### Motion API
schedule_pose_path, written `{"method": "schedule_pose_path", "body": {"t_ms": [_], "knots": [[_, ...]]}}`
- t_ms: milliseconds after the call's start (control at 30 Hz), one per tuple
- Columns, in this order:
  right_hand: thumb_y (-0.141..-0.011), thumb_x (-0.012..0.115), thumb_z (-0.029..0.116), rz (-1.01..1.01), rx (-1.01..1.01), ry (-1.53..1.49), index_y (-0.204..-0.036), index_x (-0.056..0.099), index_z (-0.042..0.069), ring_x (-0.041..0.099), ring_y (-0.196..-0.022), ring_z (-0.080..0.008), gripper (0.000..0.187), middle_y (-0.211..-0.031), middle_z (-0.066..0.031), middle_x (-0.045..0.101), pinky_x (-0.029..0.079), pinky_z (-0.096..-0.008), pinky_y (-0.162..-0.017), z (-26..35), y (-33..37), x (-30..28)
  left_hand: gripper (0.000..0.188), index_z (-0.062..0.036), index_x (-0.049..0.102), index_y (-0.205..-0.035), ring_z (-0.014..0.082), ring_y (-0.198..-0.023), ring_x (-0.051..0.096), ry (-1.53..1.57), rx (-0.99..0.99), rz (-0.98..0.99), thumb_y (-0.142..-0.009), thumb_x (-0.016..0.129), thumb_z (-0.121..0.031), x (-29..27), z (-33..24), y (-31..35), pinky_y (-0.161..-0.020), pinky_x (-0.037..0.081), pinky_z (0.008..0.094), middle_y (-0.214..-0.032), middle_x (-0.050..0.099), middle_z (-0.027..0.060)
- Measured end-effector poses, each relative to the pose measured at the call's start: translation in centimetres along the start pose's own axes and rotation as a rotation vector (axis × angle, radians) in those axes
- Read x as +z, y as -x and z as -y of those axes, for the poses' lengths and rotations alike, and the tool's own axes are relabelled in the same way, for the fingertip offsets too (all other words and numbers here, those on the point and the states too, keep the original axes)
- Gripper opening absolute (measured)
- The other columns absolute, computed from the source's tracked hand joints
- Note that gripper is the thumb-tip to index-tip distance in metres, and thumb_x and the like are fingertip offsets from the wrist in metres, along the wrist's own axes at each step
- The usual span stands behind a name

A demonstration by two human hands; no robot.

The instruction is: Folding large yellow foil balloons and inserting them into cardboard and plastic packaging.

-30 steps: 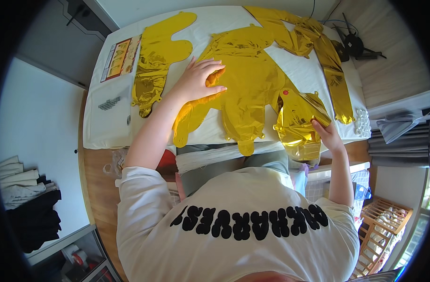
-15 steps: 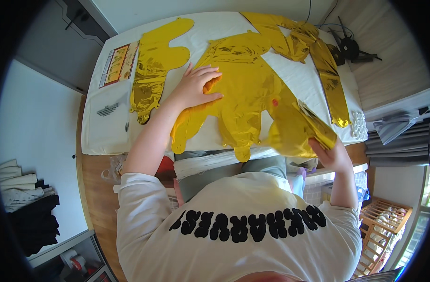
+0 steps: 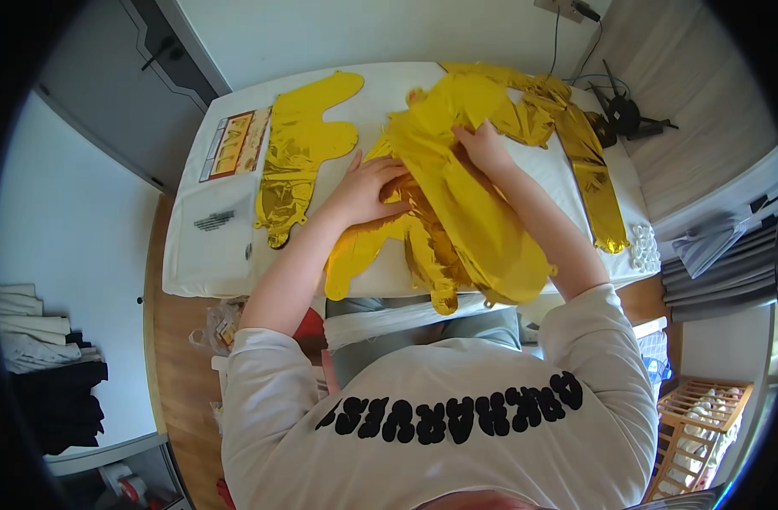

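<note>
A large flat gold foil balloon [image 3: 457, 191] lies in front of me on the white-covered table [image 3: 380, 93], one side lifted and folded over toward the left. My right hand [image 3: 484, 146] is closed on the lifted foil near its far end. On the balloon's left part rests my left hand [image 3: 372, 189], thumb and fingers apart, pressing the foil down. Orange reflections show on the crumpled foil beside that palm. The folded layer covers much of the balloon's middle. Just left of my left hand is another flat gold foil balloon [image 3: 308, 149], apart from it.
More gold foil [image 3: 589, 157] runs along the table's far right side. A printed picture sheet [image 3: 234, 144] and a clear plastic bag [image 3: 206, 246] lie at the left. A black stand-like object [image 3: 627, 110] is at the far right, with small clear pieces [image 3: 644, 248] near the right edge.
My right hand has moved from the near right up to the far middle, carrying the balloon's right part over leftward. The left hand stays on the foil.
</note>
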State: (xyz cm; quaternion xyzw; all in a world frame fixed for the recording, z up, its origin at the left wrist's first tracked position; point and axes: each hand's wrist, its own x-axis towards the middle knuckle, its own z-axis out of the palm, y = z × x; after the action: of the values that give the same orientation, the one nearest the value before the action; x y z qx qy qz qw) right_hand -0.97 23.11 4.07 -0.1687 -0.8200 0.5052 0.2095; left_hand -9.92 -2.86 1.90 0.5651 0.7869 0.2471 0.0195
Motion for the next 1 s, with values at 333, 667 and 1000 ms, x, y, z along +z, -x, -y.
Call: {"method": "schedule_pose_path", "body": {"t_ms": [333, 667, 1000], "knots": [[-0.097, 0.065, 0.032, 0.193, -0.424, 0.992, -0.153, 0.043, 0.012, 0.046, -0.139, -0.0360, 0.064, -0.146, -0.0199, 0.052, 0.037, -0.0530, -0.114, 1.9, 7.5, -1.2, 0.070, -0.0138, 0.060, -0.139, 0.0263, -0.140, 0.047, -0.009, -0.003, 0.005, -0.083, 0.077, -0.051, 0.0, 0.6, 0.5, -0.125, 0.011, 0.0614, -0.146, 0.057, 0.0076], [-0.100, 0.057, 0.049, 0.234, -0.381, 0.922, -0.148, 0.051, 0.013, 0.038, -0.146, -0.0357, 0.060, -0.156, -0.0127, 0.045, 0.022, -0.0556, -0.123, -0.1, 8.5, 1.0, 0.067, -0.0092, 0.063, -0.133, 0.0296, -0.140, 0.048, -0.028, -0.010, -0.017, -0.081, 0.078, -0.048, 0.5, 1.3, 0.7, -0.126, 0.012, 0.0582, -0.142, 0.058, 0.0139], [-0.099, 0.054, 0.058, 0.174, -0.357, 0.982, -0.149, 0.048, 0.011, 0.035, -0.147, -0.0377, 0.069, -0.156, -0.0149, 0.044, 0.024, -0.0558, -0.121, -0.4, 8.7, 2.5, 0.064, -0.0085, 0.062, -0.134, 0.0301, -0.142, 0.046, -0.026, -0.020, 0.000, -0.080, 0.078, -0.040, 0.4, 1.1, 0.7, -0.126, 0.013, 0.0590, -0.144, 0.057, 0.0143]]}}
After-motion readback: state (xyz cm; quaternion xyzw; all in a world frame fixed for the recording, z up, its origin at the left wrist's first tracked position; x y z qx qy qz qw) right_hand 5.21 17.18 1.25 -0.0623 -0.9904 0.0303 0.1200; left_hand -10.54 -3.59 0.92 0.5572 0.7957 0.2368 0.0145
